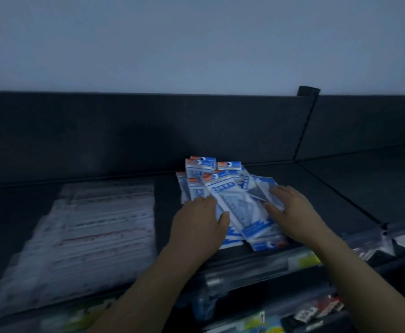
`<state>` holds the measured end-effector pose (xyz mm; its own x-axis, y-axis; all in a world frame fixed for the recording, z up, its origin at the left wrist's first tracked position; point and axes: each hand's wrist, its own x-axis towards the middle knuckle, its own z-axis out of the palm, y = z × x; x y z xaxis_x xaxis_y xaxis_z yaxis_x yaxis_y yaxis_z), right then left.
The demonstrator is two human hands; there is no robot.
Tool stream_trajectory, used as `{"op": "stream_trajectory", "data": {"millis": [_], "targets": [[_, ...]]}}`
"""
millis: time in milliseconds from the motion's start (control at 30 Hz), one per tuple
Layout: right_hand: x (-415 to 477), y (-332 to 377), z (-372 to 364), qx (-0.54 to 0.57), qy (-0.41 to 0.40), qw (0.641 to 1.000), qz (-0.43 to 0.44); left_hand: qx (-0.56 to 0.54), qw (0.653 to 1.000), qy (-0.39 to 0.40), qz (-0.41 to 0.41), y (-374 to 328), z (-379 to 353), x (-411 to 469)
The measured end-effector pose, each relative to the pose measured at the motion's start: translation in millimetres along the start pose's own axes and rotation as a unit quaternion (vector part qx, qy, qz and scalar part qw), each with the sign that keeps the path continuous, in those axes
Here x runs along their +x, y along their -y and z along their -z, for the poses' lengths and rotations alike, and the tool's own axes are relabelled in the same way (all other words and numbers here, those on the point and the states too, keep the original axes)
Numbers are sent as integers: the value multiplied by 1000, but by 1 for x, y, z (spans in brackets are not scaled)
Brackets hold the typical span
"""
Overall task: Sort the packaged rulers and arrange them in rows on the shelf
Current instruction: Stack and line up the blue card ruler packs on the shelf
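Observation:
A loose heap of blue-and-white packaged rulers (230,188) lies on the dark shelf (329,188), the packs fanned at different angles. My left hand (196,224) rests flat on the heap's left side, thumb laid over one pack. My right hand (293,210) lies on the heap's right side with fingers spread over the packs. Neither hand visibly grips a pack. To the left, several long clear-packaged rulers (95,231) lie side by side in a flat layer, blurred.
The shelf has a dark back panel (148,131) and a slotted upright (306,121) at the right. A clear price rail (293,263) with a yellow-green label runs along the front edge. Further packaged goods (317,311) sit on the shelf below.

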<state>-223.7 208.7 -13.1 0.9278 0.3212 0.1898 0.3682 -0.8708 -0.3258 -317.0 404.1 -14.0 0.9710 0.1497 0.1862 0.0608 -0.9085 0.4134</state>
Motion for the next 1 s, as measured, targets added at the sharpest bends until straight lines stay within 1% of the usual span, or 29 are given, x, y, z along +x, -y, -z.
{"op": "stream_trajectory", "data": {"millis": [67, 167, 267, 333, 400, 467, 567, 667, 733, 800, 833, 900, 1000], "targets": [[10, -23, 11, 28, 22, 999, -11, -9, 998, 8, 56, -24, -15, 19], [29, -50, 17, 95, 68, 992, -49, 12, 987, 35, 159, -50, -33, 45], [50, -71, 11, 119, 118, 985, -43, 37, 972, 16, 231, -61, -45, 58], [62, -83, 6, 151, 139, 978, -26, 47, 966, -11, 255, -61, -52, 60], [70, -91, 4, 157, 156, 975, -13, 34, 963, -34, 264, -58, -55, 59], [77, -100, 3, 138, 170, 976, 18, -6, 961, -47, 272, -56, -52, 57], [87, -105, 5, 30, 195, 973, 118, -74, 957, -65, 273, -50, -43, 51], [92, -91, 11, -38, 235, 948, 210, -131, 947, -99, 275, -40, -38, 47], [93, -81, 15, -37, 266, 930, 250, -197, 933, -124, 275, -36, -36, 42], [96, -80, 16, 5, 288, 929, 234, -252, 920, -140, 265, -34, -37, 38], [98, -83, 16, 9, 285, 932, 224, -270, 917, -143, 257, -33, -39, 36], [101, -90, 12, -19, 256, 940, 225, -303, 909, -147, 245, -34, -41, 34], [102, -101, 2, -48, 172, 953, 246, -354, 886, -172, 244, -34, -45, 30]]}}
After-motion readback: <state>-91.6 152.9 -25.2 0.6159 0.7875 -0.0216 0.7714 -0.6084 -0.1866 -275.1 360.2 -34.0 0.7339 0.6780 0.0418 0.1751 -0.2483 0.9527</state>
